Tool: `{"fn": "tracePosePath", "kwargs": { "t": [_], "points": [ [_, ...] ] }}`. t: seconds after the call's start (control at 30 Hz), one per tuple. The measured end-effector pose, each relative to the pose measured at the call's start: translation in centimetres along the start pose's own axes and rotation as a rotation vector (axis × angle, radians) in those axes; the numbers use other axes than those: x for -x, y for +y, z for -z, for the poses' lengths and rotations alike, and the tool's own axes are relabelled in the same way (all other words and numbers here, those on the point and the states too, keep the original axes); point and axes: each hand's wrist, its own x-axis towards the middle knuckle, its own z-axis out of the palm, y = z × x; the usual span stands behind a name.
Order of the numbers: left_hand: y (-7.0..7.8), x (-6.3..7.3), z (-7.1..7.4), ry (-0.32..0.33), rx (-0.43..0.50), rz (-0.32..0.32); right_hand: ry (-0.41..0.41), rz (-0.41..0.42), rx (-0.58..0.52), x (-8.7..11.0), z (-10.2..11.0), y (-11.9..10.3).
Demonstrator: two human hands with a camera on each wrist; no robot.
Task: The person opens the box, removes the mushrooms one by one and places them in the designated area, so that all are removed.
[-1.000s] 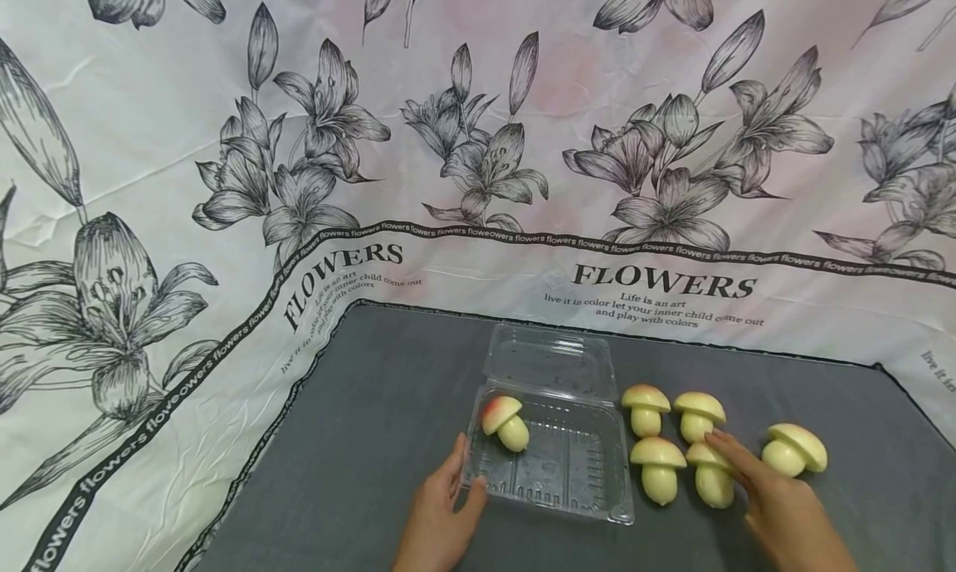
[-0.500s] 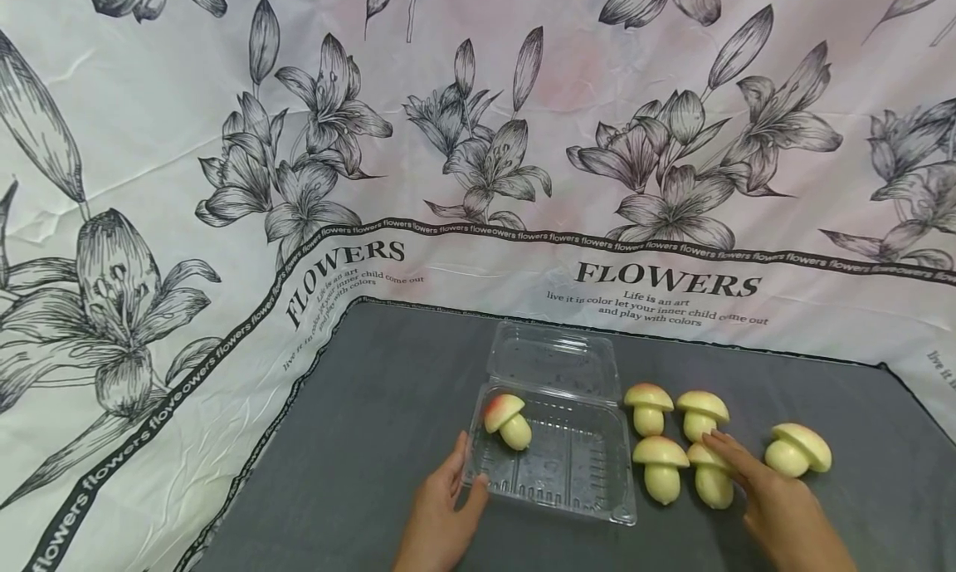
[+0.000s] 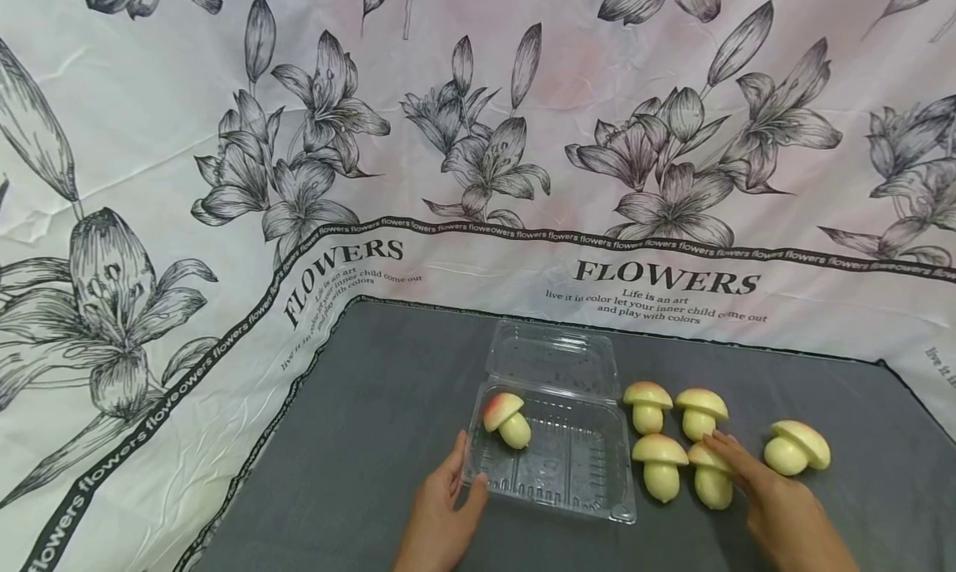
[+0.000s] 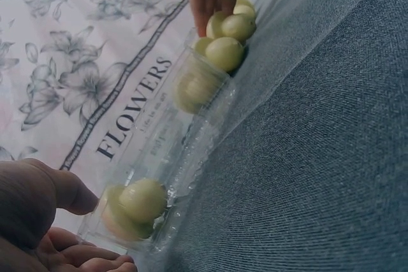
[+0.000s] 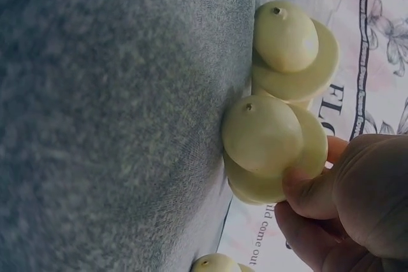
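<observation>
My right hand (image 3: 784, 506) pinches the cap of a pale yellow toy mushroom (image 3: 713, 486) on the dark grey cloth, thumb on the cap's near side in the right wrist view. Its rounded stem (image 5: 261, 133) faces that camera. My left hand (image 3: 442, 510) holds the front left corner of a clear plastic clamshell box (image 3: 568, 479), thumb at the front wall and fingers along the left side. The box's lid (image 3: 553, 360) lies folded back away from me. Inside, at the left, one red-tinged mushroom (image 3: 512, 424) lies tilted.
Close around the pinched mushroom sit a front mushroom (image 3: 660, 476), a back left mushroom (image 3: 647, 408) and a back right mushroom (image 3: 700, 410). Another mushroom (image 3: 795, 450) lies apart at the right. A flower-printed curtain (image 3: 478, 182) borders the grey cloth (image 3: 351, 439) behind.
</observation>
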Motion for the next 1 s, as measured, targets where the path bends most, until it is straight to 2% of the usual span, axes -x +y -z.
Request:
{"fn": "tracePosePath", "kwargs": {
  "t": [0.3, 0.43, 0.83, 1.0],
  "points": [
    [0.02, -0.07, -0.11, 0.018, -0.005, -0.026, 0.093, 0.073, -0.008, 0.55, -0.26, 0.20],
    [-0.15, 0.00, -0.10, 0.015, -0.003, -0.048, 0.091, 0.072, -0.003, 0.58, -0.28, 0.17],
    [-0.20, -0.07, -0.19, 0.023, 0.012, -0.033, 0.084, 0.104, 0.012, 0.56, 0.14, 0.54],
    [-0.27, 0.02, -0.08, 0.018, 0.014, -0.043, 0.064, 0.082, 0.027, 0.56, 0.65, 0.37]
  ]
}}
